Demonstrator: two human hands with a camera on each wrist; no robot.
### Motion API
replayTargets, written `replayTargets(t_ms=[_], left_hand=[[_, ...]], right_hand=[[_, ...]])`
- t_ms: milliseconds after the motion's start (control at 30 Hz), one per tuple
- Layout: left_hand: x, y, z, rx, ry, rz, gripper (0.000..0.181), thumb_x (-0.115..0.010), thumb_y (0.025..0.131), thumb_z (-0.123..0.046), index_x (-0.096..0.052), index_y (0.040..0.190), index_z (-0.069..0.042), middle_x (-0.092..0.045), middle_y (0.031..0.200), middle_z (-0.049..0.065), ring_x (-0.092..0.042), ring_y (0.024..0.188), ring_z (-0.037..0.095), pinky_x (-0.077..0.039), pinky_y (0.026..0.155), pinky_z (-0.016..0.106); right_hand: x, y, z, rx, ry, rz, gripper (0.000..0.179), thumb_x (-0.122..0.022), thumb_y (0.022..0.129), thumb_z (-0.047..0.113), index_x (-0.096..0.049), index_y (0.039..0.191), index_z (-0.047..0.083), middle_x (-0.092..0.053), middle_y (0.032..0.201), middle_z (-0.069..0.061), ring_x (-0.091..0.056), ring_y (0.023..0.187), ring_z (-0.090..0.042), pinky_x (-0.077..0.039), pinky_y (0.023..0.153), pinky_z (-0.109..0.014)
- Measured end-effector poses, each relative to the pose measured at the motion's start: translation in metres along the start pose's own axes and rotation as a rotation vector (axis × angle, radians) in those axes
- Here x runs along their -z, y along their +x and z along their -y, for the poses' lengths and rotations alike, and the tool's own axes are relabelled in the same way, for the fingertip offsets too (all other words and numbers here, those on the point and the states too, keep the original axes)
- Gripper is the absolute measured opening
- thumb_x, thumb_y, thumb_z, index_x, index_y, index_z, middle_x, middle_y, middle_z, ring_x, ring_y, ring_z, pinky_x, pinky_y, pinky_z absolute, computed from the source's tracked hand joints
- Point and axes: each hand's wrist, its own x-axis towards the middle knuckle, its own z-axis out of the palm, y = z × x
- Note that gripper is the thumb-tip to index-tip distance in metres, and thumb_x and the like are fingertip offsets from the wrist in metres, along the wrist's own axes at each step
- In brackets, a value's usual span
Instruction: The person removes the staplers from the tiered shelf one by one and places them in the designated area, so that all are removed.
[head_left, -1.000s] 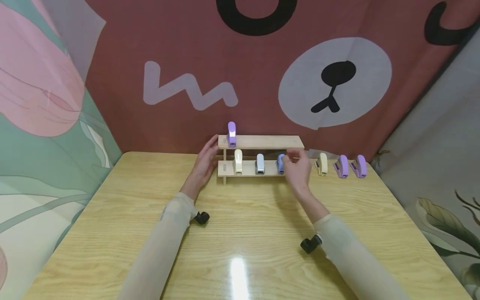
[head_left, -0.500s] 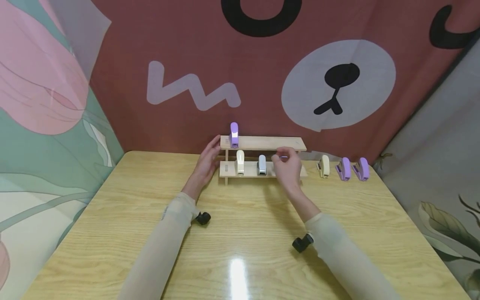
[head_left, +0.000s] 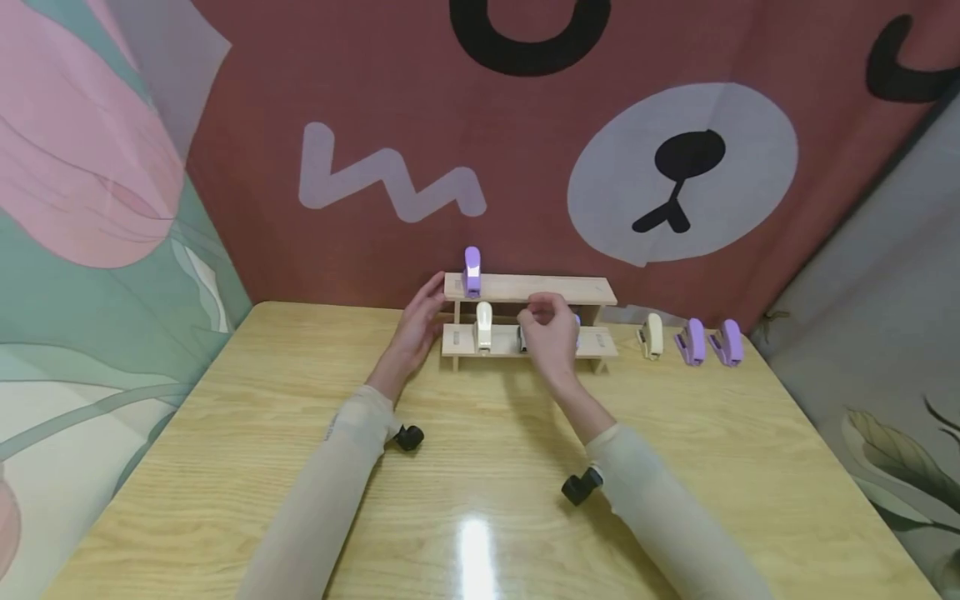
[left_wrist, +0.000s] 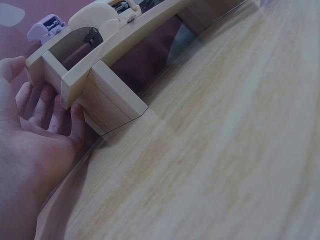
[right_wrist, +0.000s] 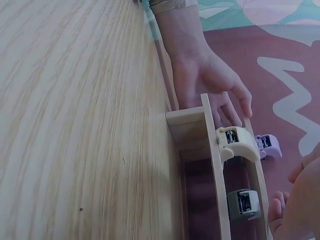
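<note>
A two-step wooden rack (head_left: 540, 288) stands at the back of the table. On its upper step sits a purple mini stapler (head_left: 472, 272); the lower step bears a cream stapler (head_left: 483, 325), a pale grey-blue stapler (right_wrist: 245, 205) and a blue stapler (head_left: 577, 330) mostly hidden by the right hand. My left hand (head_left: 417, 333) rests against the rack's left end, fingers loosely bent at the boards in the left wrist view. My right hand (head_left: 551, 337) hovers over the lower step, thumb and fingers bent but apart, right beside the grey-blue stapler, with nothing seen between them.
To the right of the rack, another cream stapler (head_left: 650, 337) and two purple staplers, the nearer one (head_left: 691, 342) and the outer one (head_left: 727, 342), stand in a row on the wooden table (head_left: 480, 467). A printed reddish cloth (head_left: 375, 250) hangs directly behind the rack.
My right hand has moved left along the lower step, from the blue stapler to the grey-blue one. The left hand keeps its place at the rack's end; the whole view has shifted slightly.
</note>
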Motion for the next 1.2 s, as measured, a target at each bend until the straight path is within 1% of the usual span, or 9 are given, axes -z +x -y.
replayTargets(t_ms=[233,400,533,733,933,1067,1200], left_hand=[[0.001,0.001,0.002,-0.008,-0.01,0.0,0.053,-0.055,0.106,-0.017,-0.042,0.157,-0.019,-0.043,0.157,0.0,-0.048,0.129,0.026,-0.046,0.098,0.04],[0.001,0.003,0.002,-0.013,-0.009,0.008,0.054,-0.054,0.106,-0.016,-0.04,0.158,-0.017,-0.04,0.158,0.002,-0.046,0.131,0.028,-0.046,0.097,0.039],[0.001,0.002,0.002,-0.008,-0.004,0.008,0.053,-0.052,0.106,-0.015,-0.039,0.158,-0.017,-0.038,0.161,0.001,-0.043,0.135,0.028,-0.045,0.099,0.04],[0.002,0.002,0.002,-0.01,-0.014,0.007,0.053,-0.052,0.106,-0.014,-0.041,0.158,-0.017,-0.038,0.161,0.0,-0.04,0.138,0.029,-0.044,0.099,0.042],[0.0,0.002,0.001,-0.008,-0.013,-0.001,0.052,-0.053,0.106,-0.015,-0.042,0.157,-0.019,-0.04,0.159,-0.001,-0.042,0.137,0.028,-0.046,0.097,0.04],[0.0,0.002,0.0,0.001,-0.007,-0.007,0.052,-0.054,0.106,-0.015,-0.044,0.156,-0.021,-0.043,0.157,-0.002,-0.045,0.135,0.028,-0.045,0.098,0.041],[0.0,-0.001,0.001,0.006,0.001,-0.014,0.052,-0.056,0.105,-0.017,-0.045,0.156,-0.022,-0.043,0.157,-0.003,-0.047,0.132,0.029,-0.044,0.1,0.043]], right_hand=[[-0.008,0.002,0.002,0.005,0.029,0.01,0.031,-0.065,0.084,0.0,-0.067,0.115,-0.003,-0.066,0.1,-0.009,-0.06,0.09,-0.022,-0.05,0.078,-0.033],[-0.013,0.005,0.004,0.006,0.028,0.024,0.034,-0.065,0.081,0.0,-0.067,0.115,-0.003,-0.067,0.099,-0.009,-0.06,0.088,-0.022,-0.051,0.077,-0.033],[-0.019,0.006,0.005,0.009,0.031,0.029,0.035,-0.065,0.081,0.0,-0.067,0.115,-0.003,-0.068,0.099,-0.01,-0.061,0.088,-0.021,-0.052,0.077,-0.031],[-0.028,0.007,0.009,0.016,0.055,0.056,0.035,-0.067,0.082,-0.001,-0.065,0.117,-0.003,-0.066,0.102,-0.011,-0.061,0.09,-0.023,-0.054,0.079,-0.034],[-0.038,0.011,0.009,0.014,0.057,0.061,0.033,-0.071,0.085,0.0,-0.065,0.117,-0.004,-0.066,0.103,-0.013,-0.062,0.09,-0.023,-0.055,0.08,-0.033],[-0.044,0.012,0.01,0.034,0.065,0.055,0.031,-0.075,0.085,0.002,-0.066,0.114,-0.004,-0.066,0.101,-0.013,-0.062,0.088,-0.022,-0.056,0.076,-0.032],[-0.052,0.013,0.009,0.06,0.057,0.072,0.031,-0.077,0.084,0.004,-0.066,0.112,-0.005,-0.066,0.101,-0.015,-0.064,0.087,-0.022,-0.055,0.075,-0.031]])
